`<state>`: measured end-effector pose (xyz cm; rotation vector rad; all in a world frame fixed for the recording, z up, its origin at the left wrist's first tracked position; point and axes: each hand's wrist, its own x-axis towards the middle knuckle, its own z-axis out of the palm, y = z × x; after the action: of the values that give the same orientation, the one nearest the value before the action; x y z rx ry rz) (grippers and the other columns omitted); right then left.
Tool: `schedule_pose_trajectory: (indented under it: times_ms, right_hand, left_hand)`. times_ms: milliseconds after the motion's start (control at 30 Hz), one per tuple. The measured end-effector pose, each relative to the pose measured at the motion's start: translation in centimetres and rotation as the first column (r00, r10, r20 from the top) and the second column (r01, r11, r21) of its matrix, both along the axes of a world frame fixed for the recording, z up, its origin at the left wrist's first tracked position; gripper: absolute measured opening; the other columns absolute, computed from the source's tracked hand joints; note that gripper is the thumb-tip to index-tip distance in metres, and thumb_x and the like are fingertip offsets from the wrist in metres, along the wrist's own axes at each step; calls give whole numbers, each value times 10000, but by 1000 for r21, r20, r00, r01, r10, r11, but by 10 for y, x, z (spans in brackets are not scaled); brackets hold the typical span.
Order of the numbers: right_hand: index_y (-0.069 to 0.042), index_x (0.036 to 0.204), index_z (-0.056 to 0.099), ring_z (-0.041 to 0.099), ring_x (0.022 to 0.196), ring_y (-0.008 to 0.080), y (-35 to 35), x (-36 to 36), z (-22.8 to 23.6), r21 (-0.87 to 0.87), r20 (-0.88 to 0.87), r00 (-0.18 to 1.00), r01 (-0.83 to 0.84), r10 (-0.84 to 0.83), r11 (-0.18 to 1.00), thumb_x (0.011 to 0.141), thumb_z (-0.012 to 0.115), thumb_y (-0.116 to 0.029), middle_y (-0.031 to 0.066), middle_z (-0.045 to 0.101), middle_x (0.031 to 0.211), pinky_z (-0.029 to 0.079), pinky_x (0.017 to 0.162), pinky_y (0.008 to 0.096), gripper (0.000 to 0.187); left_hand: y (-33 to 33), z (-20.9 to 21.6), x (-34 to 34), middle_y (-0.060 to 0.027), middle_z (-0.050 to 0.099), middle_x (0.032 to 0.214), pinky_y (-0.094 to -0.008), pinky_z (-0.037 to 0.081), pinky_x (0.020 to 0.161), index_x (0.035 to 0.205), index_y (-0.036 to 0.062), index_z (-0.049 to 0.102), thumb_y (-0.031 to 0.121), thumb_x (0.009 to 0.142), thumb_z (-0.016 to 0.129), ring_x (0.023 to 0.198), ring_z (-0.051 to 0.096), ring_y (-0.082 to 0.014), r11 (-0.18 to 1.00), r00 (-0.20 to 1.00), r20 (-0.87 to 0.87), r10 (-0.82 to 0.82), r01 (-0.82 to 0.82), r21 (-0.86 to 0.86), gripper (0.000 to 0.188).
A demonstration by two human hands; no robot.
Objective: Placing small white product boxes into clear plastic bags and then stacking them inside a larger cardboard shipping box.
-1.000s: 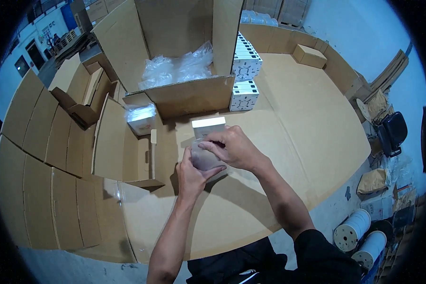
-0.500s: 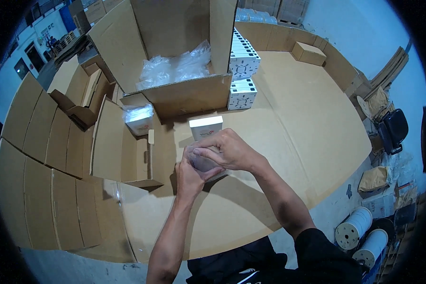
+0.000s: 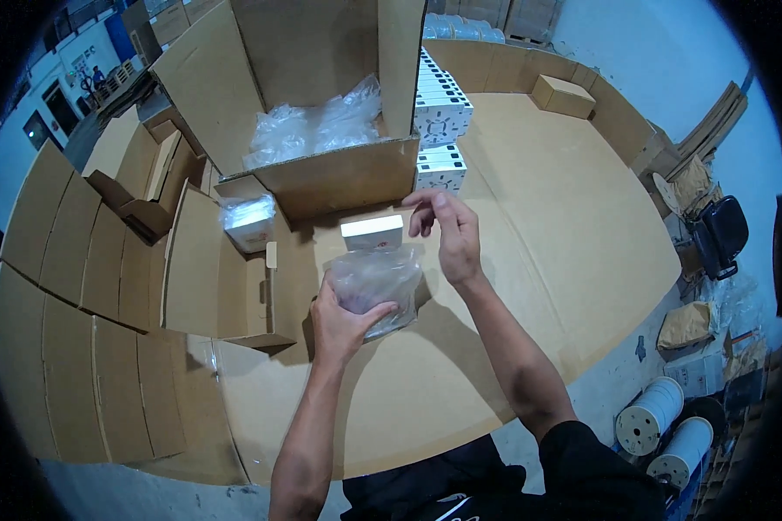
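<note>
My left hand (image 3: 343,319) grips a clear plastic bag (image 3: 374,276), thumb across its front and fingers behind it. The bag's upper part spreads open and looks crumpled; whether anything is inside is unclear. Just beyond the bag's top edge stands a small white box (image 3: 372,233), its lower part hidden by the bag. My right hand (image 3: 453,233) is raised to the right of the white box, apart from the bag, fingers loosely bent and spread with nothing in them.
A large open carton (image 3: 347,178) full of clear plastic bags (image 3: 317,122) stands at the back. Left of me, an open carton (image 3: 204,269) holds bagged white boxes (image 3: 249,224). Stacked white boxes (image 3: 441,122) stand right of the large carton. A small closed carton (image 3: 563,95) lies at the far right.
My right hand has let go of the plastic bag and moved up and right. The bag now spreads wider in my left hand, which has stayed nearly in place.
</note>
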<state>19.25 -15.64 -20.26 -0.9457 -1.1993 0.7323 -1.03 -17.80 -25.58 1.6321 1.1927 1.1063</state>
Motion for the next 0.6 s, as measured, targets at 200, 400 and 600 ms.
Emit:
schedule_pose_trajectory:
  times_ms: [200, 400, 600]
  right_hand:
    - [-23, 1224, 660, 588, 992, 99, 11, 21, -30, -92, -99, 991, -102, 93, 991, 981, 571, -40, 37, 673, 1098, 469, 868, 255, 259]
    - [-27, 1314, 627, 602, 1019, 103, 11, 15, -37, -131, -3, 972, -233, 234, 964, 902, 568, 65, 64, 652, 1198, 516, 916, 271, 426]
    - [-18, 1274, 654, 629, 1021, 117, 11, 13, -42, -238, 60, 966, -232, 252, 943, 928, 549, 94, 68, 657, 1203, 535, 929, 289, 379]
  left_hand:
    - [11, 1, -4, -128, 696, 1176, -368, 543, 974, 1281, 4, 564, 170, 664, 967, 1077, 682, -214, 988, 977, 204, -57, 84, -126, 755]
    - [16, 2, -2, -132, 695, 1173, -367, 541, 978, 1288, 0, 553, 146, 674, 958, 1080, 681, -213, 985, 959, 273, -79, 118, -129, 751]
    - [15, 4, -7, -137, 685, 1194, -365, 534, 990, 1278, 1, 554, 144, 675, 955, 1098, 673, -214, 983, 975, 200, -97, 126, -134, 738]
